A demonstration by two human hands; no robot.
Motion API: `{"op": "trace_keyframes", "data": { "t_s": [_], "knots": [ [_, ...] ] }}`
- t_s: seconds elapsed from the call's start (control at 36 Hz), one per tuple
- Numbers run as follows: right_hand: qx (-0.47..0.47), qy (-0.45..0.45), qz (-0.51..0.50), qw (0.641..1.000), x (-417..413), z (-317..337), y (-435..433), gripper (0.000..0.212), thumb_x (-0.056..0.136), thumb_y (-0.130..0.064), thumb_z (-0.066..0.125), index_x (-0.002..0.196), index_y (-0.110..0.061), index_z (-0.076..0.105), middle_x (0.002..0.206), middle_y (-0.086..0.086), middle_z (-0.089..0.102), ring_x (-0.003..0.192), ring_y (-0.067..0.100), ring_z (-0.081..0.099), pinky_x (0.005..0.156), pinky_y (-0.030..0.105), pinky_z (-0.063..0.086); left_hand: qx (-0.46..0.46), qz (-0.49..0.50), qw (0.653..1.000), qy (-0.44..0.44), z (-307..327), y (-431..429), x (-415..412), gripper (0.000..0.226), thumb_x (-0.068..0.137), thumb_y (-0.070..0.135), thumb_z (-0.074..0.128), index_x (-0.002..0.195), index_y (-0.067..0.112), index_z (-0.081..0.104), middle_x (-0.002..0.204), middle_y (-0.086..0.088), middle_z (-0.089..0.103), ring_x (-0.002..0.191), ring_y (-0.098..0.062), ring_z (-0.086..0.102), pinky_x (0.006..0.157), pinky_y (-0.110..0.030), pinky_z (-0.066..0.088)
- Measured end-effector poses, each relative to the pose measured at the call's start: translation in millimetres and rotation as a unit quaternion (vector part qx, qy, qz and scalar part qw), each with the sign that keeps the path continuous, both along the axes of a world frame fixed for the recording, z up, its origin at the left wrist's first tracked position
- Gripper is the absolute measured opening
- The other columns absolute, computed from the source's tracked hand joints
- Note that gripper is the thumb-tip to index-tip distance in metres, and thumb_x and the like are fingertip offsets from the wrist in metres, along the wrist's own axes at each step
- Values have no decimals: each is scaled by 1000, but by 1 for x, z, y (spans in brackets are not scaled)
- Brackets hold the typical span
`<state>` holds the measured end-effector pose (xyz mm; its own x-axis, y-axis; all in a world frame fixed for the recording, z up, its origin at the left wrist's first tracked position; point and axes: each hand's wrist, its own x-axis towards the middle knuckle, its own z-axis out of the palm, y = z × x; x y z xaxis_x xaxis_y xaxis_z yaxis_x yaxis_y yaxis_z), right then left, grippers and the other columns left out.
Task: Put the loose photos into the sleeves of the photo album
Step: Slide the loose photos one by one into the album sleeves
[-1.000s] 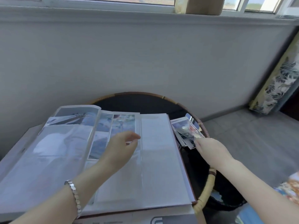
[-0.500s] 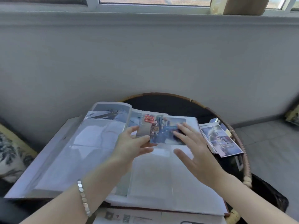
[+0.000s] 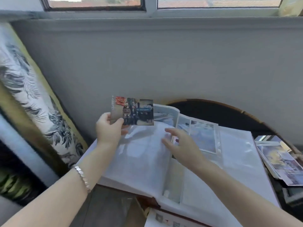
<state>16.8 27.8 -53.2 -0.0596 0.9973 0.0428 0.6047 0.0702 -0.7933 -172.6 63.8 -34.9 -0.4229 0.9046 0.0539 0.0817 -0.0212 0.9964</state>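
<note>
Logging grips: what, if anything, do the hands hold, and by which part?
The left hand pinches a loose photo by its lower left corner; the right hand, spread over the album, holds nothing.

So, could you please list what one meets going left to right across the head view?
Leaf-patterned cushion, left hand, held photo, right hand, stack of loose photos.

Nothing legible anywhere. The photo (image 3: 132, 112) pinched in the left hand (image 3: 109, 128) carries a red patch and a blue strip whose marks are too blurred to read. The small symbols on the white box (image 3: 165, 221) below the right hand (image 3: 182, 146) are equally unreadable.
</note>
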Motion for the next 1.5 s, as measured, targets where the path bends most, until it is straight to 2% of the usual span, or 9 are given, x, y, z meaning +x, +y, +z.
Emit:
{"op": "trace_keyframes", "data": {
  "t_s": [0.11, 0.19, 0.33, 0.5, 0.67, 0.83, 1.08, 1.33, 1.5],
  "knots": [
    [5, -141, 31, 990, -22, -6, 1, 60, 91, -43, 52, 142, -21, 31, 145, 0, 25, 136, 17, 19, 107, 25, 18, -23, 69, 997, -12, -8, 8, -37, 18, 88, -3, 54, 102, 8, 56, 91, -11, 64, 51, -12, 65, 62, -34, 57],
    [22, -165, 25, 986, -26, -8, 1, 57, 89, -45, 53, 136, -15, 38, 140, 3, 27, 133, 20, 21, 104, 25, 20, -33, 86, 996, -9, -15, 9, -54, 20, 88, -6, 52, 105, 5, 55, 90, -13, 62, 42, -4, 62, 52, -25, 57],
    [11, -160, 25, 987, -26, -8, 1, 60, 89, -45, 53, 138, -16, 37, 149, 1, 19, 140, 17, 12, 109, 24, 13, -52, 71, 996, 2, -22, 8, -62, 18, 88, -9, 51, 99, 5, 54, 80, -9, 59, 42, -6, 62, 43, -19, 53],
    [6, -157, 22, 987, -26, -11, 2, 65, 88, -46, 54, 142, -16, 33, 154, 0, 14, 143, 16, 6, 113, 25, 9, -41, 70, 997, -7, -22, 6, -62, 20, 88, -8, 52, 103, 6, 54, 81, -7, 59, 60, -18, 62, 43, -17, 52],
    [-5, -152, 18, 988, -25, -16, 3, 69, 87, -49, 54, 144, -18, 29, 157, 0, 8, 144, 15, 3, 115, 27, 7, -71, 35, 997, -23, -23, 5, -63, 19, 88, -9, 53, 101, 4, 54, 80, -8, 60, 51, -12, 64, 44, -18, 53],
    [-7, -156, 16, 988, -24, -19, 4, 70, 87, -52, 52, 145, -21, 28, 157, -2, 7, 144, 15, 3, 115, 30, 9, -139, -35, 989, -31, -28, 5, -63, 18, 88, -7, 54, 103, 3, 53, 88, -12, 62, 64, -21, 63, 47, -20, 55],
    [-10, -146, 13, 989, -21, -20, 3, 70, 86, -52, 54, 144, -23, 29, 157, -5, 8, 144, 14, 6, 115, 30, 11, -160, -85, 983, -15, -25, 4, -65, 20, 88, -7, 55, 106, 3, 53, 82, -12, 63, 48, -11, 66, 49, -20, 56],
    [-19, -115, 19, 993, -17, -19, 3, 72, 83, -52, 58, 143, -26, 31, 157, -8, 9, 144, 12, 6, 115, 30, 13, -221, -149, 964, 8, -15, 6, -73, 25, 85, -6, 61, 105, 6, 53, 86, -15, 67, 55, -13, 69, 53, -23, 58],
    [-21, -33, 15, 999, -10, -22, 3, 81, 77, -50, 66, 144, -26, 27, 154, -11, 17, 142, 9, 15, 115, 32, 18, -226, -192, 955, -19, -8, 8, -57, 24, 86, -6, 60, 106, 5, 55, 89, -17, 68, 57, -14, 69, 56, -24, 58]
  ]
}}
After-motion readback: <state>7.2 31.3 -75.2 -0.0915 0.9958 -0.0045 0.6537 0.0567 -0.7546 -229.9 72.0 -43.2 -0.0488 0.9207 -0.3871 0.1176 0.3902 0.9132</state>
